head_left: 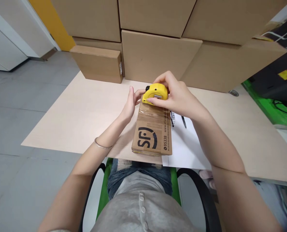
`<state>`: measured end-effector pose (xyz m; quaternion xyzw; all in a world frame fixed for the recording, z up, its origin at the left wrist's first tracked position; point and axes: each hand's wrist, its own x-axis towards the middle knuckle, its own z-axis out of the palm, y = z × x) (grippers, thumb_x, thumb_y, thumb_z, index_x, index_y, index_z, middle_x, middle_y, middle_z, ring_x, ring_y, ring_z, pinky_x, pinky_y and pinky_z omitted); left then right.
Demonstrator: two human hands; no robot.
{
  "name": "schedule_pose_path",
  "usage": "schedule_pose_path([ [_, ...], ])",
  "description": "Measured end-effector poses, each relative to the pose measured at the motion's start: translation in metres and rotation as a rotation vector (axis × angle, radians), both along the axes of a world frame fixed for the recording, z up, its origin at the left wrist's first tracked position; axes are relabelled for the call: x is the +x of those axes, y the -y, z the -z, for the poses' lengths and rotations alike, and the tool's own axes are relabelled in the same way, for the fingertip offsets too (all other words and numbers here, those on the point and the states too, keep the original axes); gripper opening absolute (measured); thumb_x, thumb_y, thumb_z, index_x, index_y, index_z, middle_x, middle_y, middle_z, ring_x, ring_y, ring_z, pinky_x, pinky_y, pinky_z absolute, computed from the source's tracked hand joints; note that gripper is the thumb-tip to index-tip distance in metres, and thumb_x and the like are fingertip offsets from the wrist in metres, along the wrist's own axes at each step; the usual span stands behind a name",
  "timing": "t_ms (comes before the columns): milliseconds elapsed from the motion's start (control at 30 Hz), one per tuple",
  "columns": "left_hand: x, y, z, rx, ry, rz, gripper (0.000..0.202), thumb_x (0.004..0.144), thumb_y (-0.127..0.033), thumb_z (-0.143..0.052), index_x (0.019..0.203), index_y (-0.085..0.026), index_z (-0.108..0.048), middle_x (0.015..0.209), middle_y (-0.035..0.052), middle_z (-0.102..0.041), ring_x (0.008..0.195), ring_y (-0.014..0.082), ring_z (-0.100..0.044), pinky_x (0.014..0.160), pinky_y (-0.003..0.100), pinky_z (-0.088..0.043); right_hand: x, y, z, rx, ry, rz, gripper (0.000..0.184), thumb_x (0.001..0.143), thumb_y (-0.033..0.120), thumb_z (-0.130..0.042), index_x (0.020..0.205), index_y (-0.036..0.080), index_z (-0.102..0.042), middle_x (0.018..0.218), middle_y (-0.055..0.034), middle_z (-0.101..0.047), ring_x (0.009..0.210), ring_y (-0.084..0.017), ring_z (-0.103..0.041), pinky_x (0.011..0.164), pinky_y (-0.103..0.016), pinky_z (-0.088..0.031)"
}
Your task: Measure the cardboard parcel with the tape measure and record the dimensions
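A brown cardboard box (151, 129) with black SF print and clear tape lies flat near the table's front edge. My right hand (173, 91) grips a yellow tape measure (155, 91) at the far end of the box, thumb along its near side. My left hand (131, 103) is by the far left corner of the box, thumb raised and apart, fingers reaching toward the tape measure. Its fingertips are partly hidden, so I cannot tell whether they touch the box or the tape. No drawn-out blade can be made out.
White paper (189, 145) lies right of the box, partly under it, with a black pen (183, 121) on it. Large stacked cartons (155, 54) wall off the table's back. A smaller carton (102, 64) stands at back left. Black equipment (276, 77) sits on a green surface at right.
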<state>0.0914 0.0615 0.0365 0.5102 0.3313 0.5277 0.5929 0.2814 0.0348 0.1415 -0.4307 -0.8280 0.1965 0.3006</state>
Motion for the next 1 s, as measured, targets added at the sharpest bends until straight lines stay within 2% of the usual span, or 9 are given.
schedule_pose_path([
  [100,0.001,0.003,0.000,-0.022,0.033,0.052,0.072,0.105,-0.078,-0.026,0.112,-0.024,-0.074,0.124,0.0063,-0.078,0.140,0.0294,-0.064,0.121,0.045,-0.047,-0.007,-0.002,0.000,-0.010,0.033,-0.020,0.040,0.088,0.048,-0.080,0.118,0.029,-0.060,0.101,-0.0033,-0.076,0.091,-0.029,-0.071,0.082,-0.047,-0.059],
  [167,0.001,0.003,0.000,-0.022,0.043,0.057,0.062,0.106,-0.071,-0.035,0.113,-0.022,-0.072,0.125,0.0074,-0.078,0.138,0.0296,-0.065,0.120,0.043,-0.049,-0.010,-0.003,0.000,-0.007,0.063,-0.033,0.039,0.089,0.048,-0.080,0.119,0.029,-0.062,0.101,-0.0034,-0.077,0.092,-0.029,-0.070,0.083,-0.047,-0.057],
  [300,-0.002,0.000,0.005,0.087,-0.057,0.023,0.040,0.105,-0.056,-0.050,0.113,-0.023,-0.071,0.132,0.0082,-0.075,0.137,0.0296,-0.062,0.119,0.041,-0.049,-0.009,0.001,-0.004,-0.012,0.102,-0.009,0.038,0.088,0.046,-0.081,0.119,0.029,-0.067,0.101,-0.0048,-0.077,0.092,-0.030,-0.071,0.083,-0.047,-0.056],
  [467,-0.007,-0.009,0.016,0.259,-0.187,0.035,0.052,0.092,-0.071,-0.065,0.120,-0.028,-0.070,0.138,0.0058,-0.070,0.141,0.0296,-0.059,0.124,0.044,-0.042,0.029,0.015,-0.005,-0.007,0.051,0.054,0.043,0.083,0.052,-0.086,0.115,0.026,-0.072,0.101,-0.0055,-0.079,0.083,-0.028,-0.071,0.080,-0.047,-0.057],
  [600,-0.011,-0.012,0.018,0.275,-0.184,0.075,0.053,0.091,-0.073,-0.068,0.122,-0.030,-0.071,0.137,0.0065,-0.070,0.135,0.0302,-0.063,0.120,0.048,-0.046,0.077,0.024,0.002,-0.008,-0.004,0.118,0.045,0.081,0.057,-0.087,0.115,0.031,-0.075,0.111,-0.0072,-0.080,0.092,-0.033,-0.073,0.087,-0.053,-0.059],
  [700,-0.012,-0.009,0.017,0.272,-0.188,0.084,0.051,0.092,-0.071,-0.068,0.122,-0.031,-0.072,0.134,0.0063,-0.071,0.129,0.0296,-0.066,0.117,0.048,-0.049,0.100,0.026,0.010,-0.041,-0.086,0.123,0.043,0.079,0.054,-0.091,0.115,0.035,-0.076,0.115,-0.0068,-0.080,0.098,-0.034,-0.075,0.090,-0.053,-0.061],
  [867,-0.011,-0.008,0.017,0.256,-0.198,0.045,0.052,0.091,-0.073,-0.068,0.121,-0.031,-0.072,0.131,0.0056,-0.072,0.122,0.0277,-0.068,0.109,0.045,-0.053,0.096,0.024,0.013,-0.016,-0.086,0.123,0.042,0.080,0.052,-0.089,0.116,0.034,-0.076,0.115,-0.0055,-0.079,0.098,-0.032,-0.075,0.093,-0.053,-0.060],
  [1000,-0.011,-0.008,0.017,0.249,-0.197,0.039,0.051,0.090,-0.072,-0.069,0.120,-0.031,-0.072,0.138,0.0060,-0.070,0.128,0.0295,-0.065,0.112,0.047,-0.051,0.092,0.023,0.010,-0.017,-0.050,0.125,0.048,0.079,0.057,-0.088,0.116,0.030,-0.076,0.111,-0.0052,-0.080,0.093,-0.030,-0.074,0.090,-0.051,-0.059],
])
